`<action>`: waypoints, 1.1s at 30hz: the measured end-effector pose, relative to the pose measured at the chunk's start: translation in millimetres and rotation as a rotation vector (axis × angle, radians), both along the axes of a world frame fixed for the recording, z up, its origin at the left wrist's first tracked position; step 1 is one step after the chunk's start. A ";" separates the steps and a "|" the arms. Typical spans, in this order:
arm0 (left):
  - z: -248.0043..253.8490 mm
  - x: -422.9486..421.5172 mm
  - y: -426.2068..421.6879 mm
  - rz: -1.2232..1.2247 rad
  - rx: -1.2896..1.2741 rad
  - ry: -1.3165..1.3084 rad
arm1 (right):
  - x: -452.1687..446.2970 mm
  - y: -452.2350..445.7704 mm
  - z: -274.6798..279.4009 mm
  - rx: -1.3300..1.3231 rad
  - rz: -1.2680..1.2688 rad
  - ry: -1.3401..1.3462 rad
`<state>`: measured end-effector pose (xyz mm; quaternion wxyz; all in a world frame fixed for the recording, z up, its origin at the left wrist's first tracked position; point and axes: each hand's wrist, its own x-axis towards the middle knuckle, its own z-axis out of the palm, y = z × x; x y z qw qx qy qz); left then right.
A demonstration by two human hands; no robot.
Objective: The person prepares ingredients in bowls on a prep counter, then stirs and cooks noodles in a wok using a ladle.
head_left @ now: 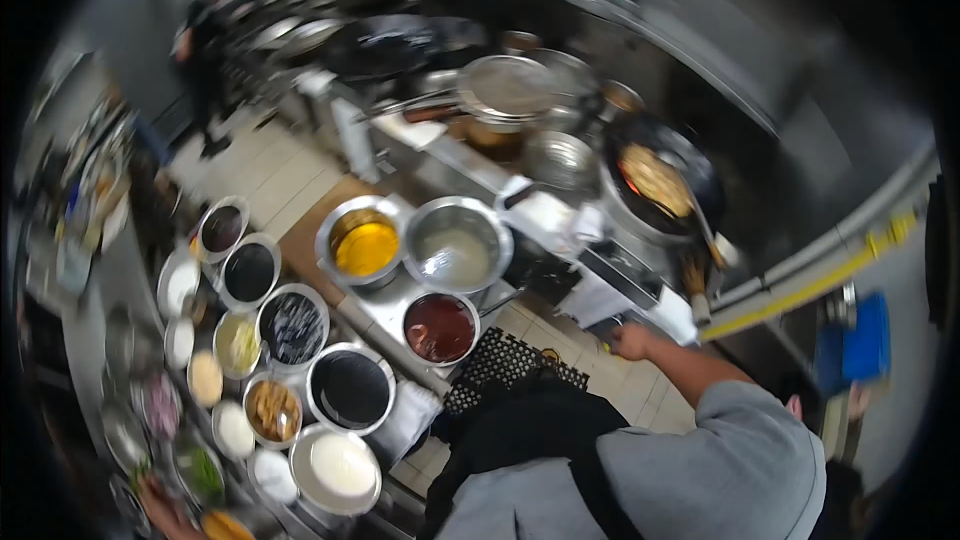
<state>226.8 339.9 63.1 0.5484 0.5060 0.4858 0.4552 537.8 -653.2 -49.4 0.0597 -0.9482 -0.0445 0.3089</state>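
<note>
My right hand [632,340] is closed, beside the front edge of the stove. What is in it is too small and blurred to make out. At the lower left, my left hand [162,508] reaches in among the ingredient containers, by some green pieces and a bowl of chopped greens [203,472]. Its fingers are smeared, so its grip is unclear. Browned food [655,182] lies in a dark wok [703,175] on the stove, with a long-handled utensil [708,235] leaning at its right side.
Metal pots of yellow liquid [365,243], cloudy liquid [455,248] and dark red sauce [440,328] stand between the counters. Several containers, including a creamy white one [343,465], fill the left counter. A perforated black mat [510,365] covers some floor. Another person [207,60] stands far left.
</note>
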 end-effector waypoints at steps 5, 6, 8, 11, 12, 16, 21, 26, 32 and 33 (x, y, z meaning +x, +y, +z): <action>66.2 125.1 -73.6 -0.072 0.632 0.220 | 15.9 -43.2 64.7 0.121 -0.344 -0.444; 75.0 143.7 -88.5 -0.161 0.839 0.372 | 21.7 -54.3 86.9 0.164 -0.435 -0.588; 92.0 190.7 -135.6 -0.291 1.161 0.617 | 42.4 -93.4 109.2 0.119 -0.416 -0.947; 123.4 299.1 -284.7 -0.667 0.724 0.113 | 83.0 -170.5 108.5 -0.047 -0.375 -1.185; 131.1 338.3 -334.0 -0.900 0.072 -0.474 | 99.7 -189.3 104.0 -0.133 -0.561 -1.029; 176.1 471.5 -635.0 -1.173 0.064 -0.437 | 142.7 -242.9 87.8 -0.006 -0.903 -0.589; 164.5 559.5 -897.4 -1.437 0.039 -0.279 | 141.4 -275.7 106.4 0.246 -0.948 -0.486; 80.0 641.2 -1072.5 -1.784 0.219 -0.218 | 86.2 -281.9 132.7 0.625 -1.022 -0.659; 59.6 711.0 -1138.6 -1.623 1.084 0.002 | 38.8 -299.8 163.2 0.901 -1.082 -0.647; 65.7 713.8 -1142.6 -1.613 1.078 0.086 | 34.5 -301.0 163.1 0.972 -1.095 -0.644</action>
